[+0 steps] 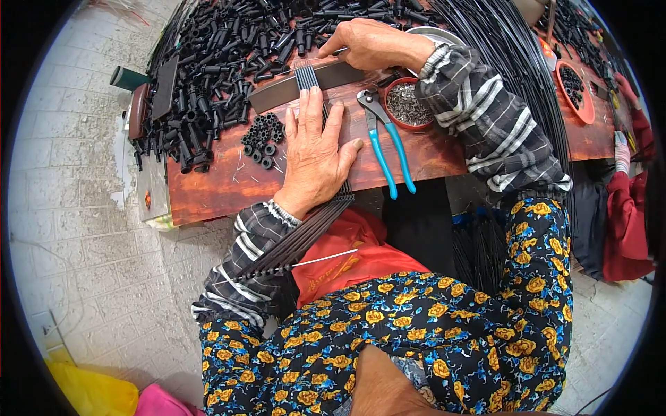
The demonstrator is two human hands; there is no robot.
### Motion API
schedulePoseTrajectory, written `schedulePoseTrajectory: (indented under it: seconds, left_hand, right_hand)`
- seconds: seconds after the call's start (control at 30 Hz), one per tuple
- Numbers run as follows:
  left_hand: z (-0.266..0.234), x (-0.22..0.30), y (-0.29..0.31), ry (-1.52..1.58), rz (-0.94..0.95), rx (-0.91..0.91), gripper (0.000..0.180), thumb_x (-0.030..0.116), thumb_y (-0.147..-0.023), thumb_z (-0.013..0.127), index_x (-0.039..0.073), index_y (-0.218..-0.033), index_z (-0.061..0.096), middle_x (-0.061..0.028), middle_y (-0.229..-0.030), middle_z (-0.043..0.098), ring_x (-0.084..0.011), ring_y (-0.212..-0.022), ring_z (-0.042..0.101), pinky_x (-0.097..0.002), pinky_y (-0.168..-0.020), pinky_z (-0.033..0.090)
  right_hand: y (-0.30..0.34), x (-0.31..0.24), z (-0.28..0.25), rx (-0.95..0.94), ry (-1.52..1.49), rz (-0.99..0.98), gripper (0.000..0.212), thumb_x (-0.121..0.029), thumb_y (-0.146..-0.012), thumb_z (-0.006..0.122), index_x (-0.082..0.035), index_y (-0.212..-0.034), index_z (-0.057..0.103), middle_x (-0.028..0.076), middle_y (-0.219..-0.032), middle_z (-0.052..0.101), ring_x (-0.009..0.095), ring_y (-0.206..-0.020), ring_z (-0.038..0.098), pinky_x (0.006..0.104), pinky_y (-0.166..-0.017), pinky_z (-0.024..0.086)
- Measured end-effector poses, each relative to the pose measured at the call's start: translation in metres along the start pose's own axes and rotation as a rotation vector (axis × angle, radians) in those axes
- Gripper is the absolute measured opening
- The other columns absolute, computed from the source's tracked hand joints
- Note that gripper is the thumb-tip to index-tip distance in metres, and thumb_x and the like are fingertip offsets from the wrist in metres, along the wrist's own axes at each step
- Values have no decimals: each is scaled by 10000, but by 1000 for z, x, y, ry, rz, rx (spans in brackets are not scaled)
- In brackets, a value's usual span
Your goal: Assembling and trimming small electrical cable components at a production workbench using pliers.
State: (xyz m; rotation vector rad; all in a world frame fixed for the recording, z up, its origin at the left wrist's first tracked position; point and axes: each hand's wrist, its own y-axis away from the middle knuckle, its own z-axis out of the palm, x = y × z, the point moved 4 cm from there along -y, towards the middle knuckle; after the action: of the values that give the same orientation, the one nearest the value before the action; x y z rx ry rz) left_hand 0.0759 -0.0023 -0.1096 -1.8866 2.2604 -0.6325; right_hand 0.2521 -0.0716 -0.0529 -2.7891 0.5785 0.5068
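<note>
My left hand [312, 149] lies flat, fingers spread, on a bundle of thin black rods [305, 75]. Across a long dark bar [274, 96] on the table run the rods' far ends; the rest slopes down over my left sleeve toward my lap. Beyond the bar, my right hand [378, 45] is closed around a slim metal tool, mostly hidden by the fingers. Blue-handled pliers [375, 107] rest right of my left hand, jaws pointing away. Beside them stands a red bowl [411, 127] of small metal pieces. Small black rings [260, 141] lie loose left of my left hand.
Black tubular parts [208, 62] are heaped along the back and left of the reddish wooden table [208, 197]. Long black cables [503, 41] hang over its right side. Farther right are an orange-red dish [587, 113] and another person's red sleeve [621, 218].
</note>
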Motion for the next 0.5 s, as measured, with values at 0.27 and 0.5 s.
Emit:
schedulePoseTrajectory:
  seconds: [0.27, 0.5]
  left_hand:
    - [0, -1, 1, 0, -9, -4, 599, 341, -844, 624, -10, -1302, 468, -296, -1453, 253, -430, -1383, 210, -556, -1111, 148]
    - [0, 1, 0, 9, -13, -14, 592, 338, -838, 630, 3, -1299, 470, -299, -1452, 252, -442, -1377, 212, -559, -1111, 148]
  right_hand:
    - [-1, 10, 10, 26, 22, -2, 395, 3, -767, 582, -138, -1119, 695, 180, -999, 686, 325, -905, 668, 388, -782, 525]
    - [2, 3, 5, -17, -1, 33, 387, -10, -779, 584, -159, -1118, 696, 169, -984, 692, 316, -909, 669, 384, -788, 525]
